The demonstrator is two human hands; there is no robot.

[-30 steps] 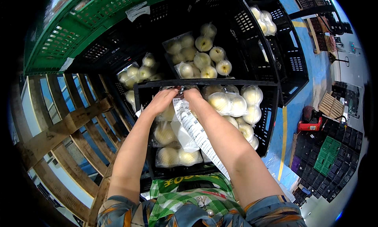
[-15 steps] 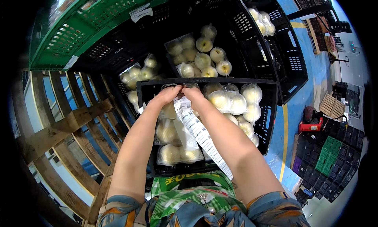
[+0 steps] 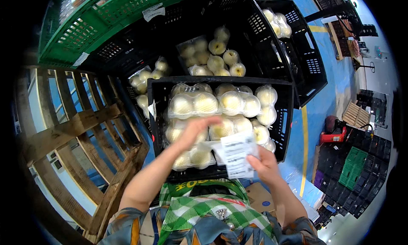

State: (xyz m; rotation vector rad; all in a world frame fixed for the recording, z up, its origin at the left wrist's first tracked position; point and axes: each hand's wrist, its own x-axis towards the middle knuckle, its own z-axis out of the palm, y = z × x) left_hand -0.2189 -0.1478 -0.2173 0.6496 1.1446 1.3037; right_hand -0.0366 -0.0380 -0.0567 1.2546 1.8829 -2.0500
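Observation:
My right hand (image 3: 265, 164) grips a folded strip of white printed labels (image 3: 239, 156) between thumb and fingers, above the near right part of a black crate (image 3: 221, 80). My left hand (image 3: 199, 130), slightly blurred, reaches over the packs with its fingers stretched out and nothing visible in them. Clear plastic packs of pale yellow round fruit fill the crate. One pack (image 3: 193, 105) lies at the far left, just beyond my left hand. Another pack (image 3: 240, 104) sits beside it, and a third (image 3: 266, 105) stands along the right wall.
Beyond is a larger black crate with more fruit packs (image 3: 219, 60). A green crate (image 3: 91, 30) stands at the upper left, over a wooden pallet (image 3: 80, 126). Another black crate (image 3: 312, 60) is at right, by the blue floor (image 3: 312, 130) with its yellow line.
Both hands have drawn back from the crate's far edge and moved apart. The label strip, previously hanging long between my arms, is now gathered in my right hand. The far-left pack is uncovered.

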